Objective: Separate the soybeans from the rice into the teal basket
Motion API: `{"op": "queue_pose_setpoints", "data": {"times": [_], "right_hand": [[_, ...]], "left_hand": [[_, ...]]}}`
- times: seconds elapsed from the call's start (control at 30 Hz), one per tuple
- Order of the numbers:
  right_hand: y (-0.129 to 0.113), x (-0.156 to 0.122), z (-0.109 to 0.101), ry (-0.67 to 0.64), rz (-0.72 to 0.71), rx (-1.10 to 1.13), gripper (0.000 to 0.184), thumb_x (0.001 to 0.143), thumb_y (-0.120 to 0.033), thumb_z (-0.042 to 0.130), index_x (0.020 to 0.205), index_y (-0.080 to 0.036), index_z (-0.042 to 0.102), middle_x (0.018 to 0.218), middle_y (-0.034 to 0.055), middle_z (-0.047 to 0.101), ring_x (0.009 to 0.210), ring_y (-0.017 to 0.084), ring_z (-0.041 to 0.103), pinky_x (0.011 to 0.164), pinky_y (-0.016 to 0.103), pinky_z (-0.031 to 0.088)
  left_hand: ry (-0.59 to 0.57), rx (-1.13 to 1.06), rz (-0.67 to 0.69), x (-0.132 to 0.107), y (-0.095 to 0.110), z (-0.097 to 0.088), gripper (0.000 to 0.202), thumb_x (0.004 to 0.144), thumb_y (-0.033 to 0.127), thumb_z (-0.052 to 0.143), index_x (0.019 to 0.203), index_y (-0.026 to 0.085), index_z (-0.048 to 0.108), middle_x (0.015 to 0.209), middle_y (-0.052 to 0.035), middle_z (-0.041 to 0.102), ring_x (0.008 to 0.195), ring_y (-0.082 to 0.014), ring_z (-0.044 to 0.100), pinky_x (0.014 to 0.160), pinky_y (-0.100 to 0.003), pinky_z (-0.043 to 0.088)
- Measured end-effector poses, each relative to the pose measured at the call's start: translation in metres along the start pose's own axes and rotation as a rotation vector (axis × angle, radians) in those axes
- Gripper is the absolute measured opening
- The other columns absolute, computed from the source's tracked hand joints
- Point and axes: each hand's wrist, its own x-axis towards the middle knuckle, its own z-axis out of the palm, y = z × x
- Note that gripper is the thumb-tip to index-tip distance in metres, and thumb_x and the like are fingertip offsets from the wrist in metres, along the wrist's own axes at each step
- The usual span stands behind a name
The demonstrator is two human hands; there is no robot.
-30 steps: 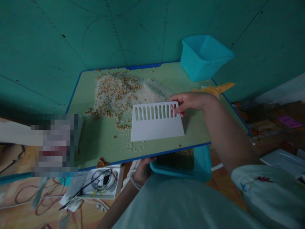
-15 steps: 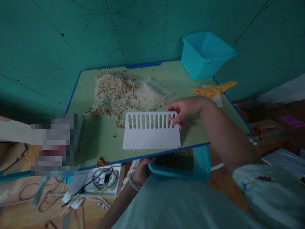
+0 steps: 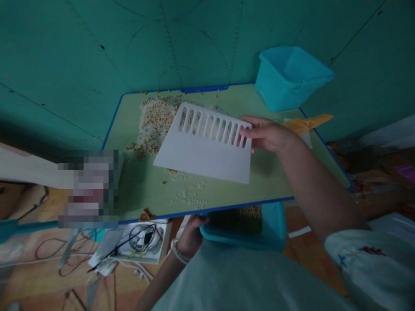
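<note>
My right hand point(image 3: 261, 134) grips the right end of a white plastic scraper point(image 3: 204, 153), fingers through its row of slots. The scraper is tilted above the table and covers part of a spread of white grains and yellow-brown beans point(image 3: 157, 123). A thin scatter of white grains point(image 3: 191, 194) lies closer to the table's front edge. Below that edge, my left hand point(image 3: 192, 235) holds the left rim of a turquoise bin point(image 3: 274, 224). Small dark and yellowish grains or beans show inside this bin, partly under the tabletop.
Another turquoise bin point(image 3: 290, 88) stands at the table's point(image 3: 139, 190) back right corner. An orange cloth-like piece point(image 3: 306, 124) lies near it. A small brown object point(image 3: 147, 214) is at the front left edge. A white box point(image 3: 158, 255) with cables sits below, left of my arm.
My right hand has moved the scraper up and away from the front edge, turning it askew. White grains show where it was. My left hand still holds the bin.
</note>
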Motion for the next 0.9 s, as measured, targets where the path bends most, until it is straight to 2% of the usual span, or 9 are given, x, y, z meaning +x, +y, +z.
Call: {"op": "queue_pose_setpoints", "data": {"times": [0.07,0.13,0.23,0.3,0.4,0.53,0.73,0.9], "right_hand": [[0.002,0.004,0.001,0.183,-0.077,0.055,0.039,0.063,-0.041,0.079,0.085,-0.020,0.054,0.070,-0.0044,0.059,0.056,0.009,0.053,0.048,0.021,0.040],[0.005,0.007,0.006,0.263,-0.122,0.068,0.044,0.055,-0.041,0.083,0.079,-0.021,0.052,0.066,-0.0058,0.054,0.056,0.009,0.050,0.051,0.022,0.040],[0.006,0.008,0.023,0.193,-0.048,-0.013,0.049,0.049,-0.039,0.086,0.073,-0.021,0.048,0.062,-0.0070,0.049,0.056,0.008,0.046,0.051,0.021,0.037],[0.006,0.006,0.039,0.095,0.016,-0.105,0.047,0.053,-0.038,0.085,0.072,-0.020,0.047,0.062,-0.0070,0.048,0.056,0.008,0.044,0.050,0.021,0.034],[0.006,-0.002,0.060,-0.016,0.068,-0.220,0.042,0.061,-0.038,0.081,0.072,-0.020,0.044,0.061,-0.0075,0.043,0.054,0.007,0.039,0.049,0.021,0.031],[0.013,-0.018,0.074,0.026,0.077,-0.293,0.037,0.069,-0.042,0.075,0.075,-0.022,0.045,0.063,-0.0061,0.043,0.055,0.009,0.039,0.049,0.022,0.032],[0.031,-0.038,0.076,0.155,0.098,-0.326,0.038,0.071,-0.048,0.072,0.074,-0.024,0.043,0.062,-0.0056,0.041,0.053,0.011,0.039,0.047,0.022,0.033],[0.028,-0.041,0.078,0.155,0.108,-0.402,0.034,0.073,-0.047,0.071,0.077,-0.024,0.047,0.064,-0.0047,0.042,0.054,0.011,0.040,0.048,0.023,0.034]], "left_hand": [[0.003,-0.003,0.001,-0.005,0.002,-0.007,0.028,0.048,0.014,0.074,0.075,0.021,0.073,0.082,-0.0059,0.078,0.099,-0.0365,0.067,0.081,-0.044,0.052],[0.004,-0.019,0.009,-0.009,0.002,-0.018,0.028,0.051,0.016,0.073,0.078,0.021,0.074,0.080,-0.0051,0.078,0.098,-0.0355,0.068,0.079,-0.043,0.052],[0.002,-0.059,0.048,-0.014,0.000,-0.037,0.029,0.058,0.017,0.072,0.086,0.023,0.074,0.080,-0.0031,0.077,0.094,-0.0325,0.069,0.078,-0.041,0.052],[0.019,-0.053,0.080,-0.015,-0.001,-0.051,0.031,0.061,0.018,0.071,0.091,0.024,0.074,0.082,-0.0028,0.078,0.091,-0.0313,0.070,0.079,-0.041,0.052],[0.057,0.003,0.166,-0.016,0.002,-0.067,0.029,0.059,0.020,0.073,0.088,0.022,0.076,0.081,-0.0036,0.078,0.090,-0.0319,0.070,0.080,-0.040,0.051],[0.109,0.009,0.201,-0.018,0.009,-0.078,0.023,0.055,0.021,0.076,0.078,0.022,0.076,0.071,-0.0029,0.077,0.091,-0.0348,0.069,0.081,-0.042,0.051],[0.091,-0.023,0.181,-0.015,0.012,-0.081,0.022,0.055,0.020,0.076,0.076,0.023,0.075,0.081,-0.0038,0.077,0.097,-0.0345,0.067,0.085,-0.043,0.049],[0.114,-0.020,0.186,-0.011,0.011,-0.081,0.023,0.053,0.020,0.076,0.076,0.023,0.075,0.081,-0.0039,0.077,0.098,-0.0335,0.066,0.084,-0.041,0.049]]}}
